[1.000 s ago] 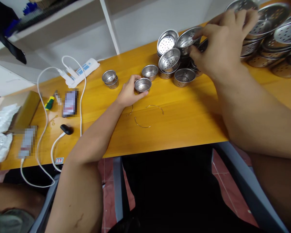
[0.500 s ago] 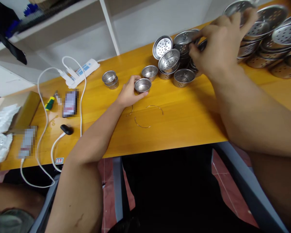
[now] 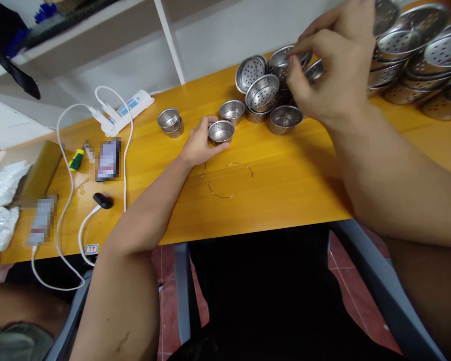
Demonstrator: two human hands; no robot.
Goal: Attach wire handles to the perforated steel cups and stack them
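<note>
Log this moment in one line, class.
left hand holds small silver perforated metal cup; right hand over stacked silver perforated cups; thin curved metal wires on orange wooden table

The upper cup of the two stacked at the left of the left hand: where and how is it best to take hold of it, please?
I would pinch the near rim of the upper cup from above, one finger inside. Its open mouth faces up, and its rim stands above the lower cup, so the grip can probably avoid that one.

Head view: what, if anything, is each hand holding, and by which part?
The left hand holds a small perforated cup by its outer side wall. Whether the right hand holds anything cannot be told.
</note>
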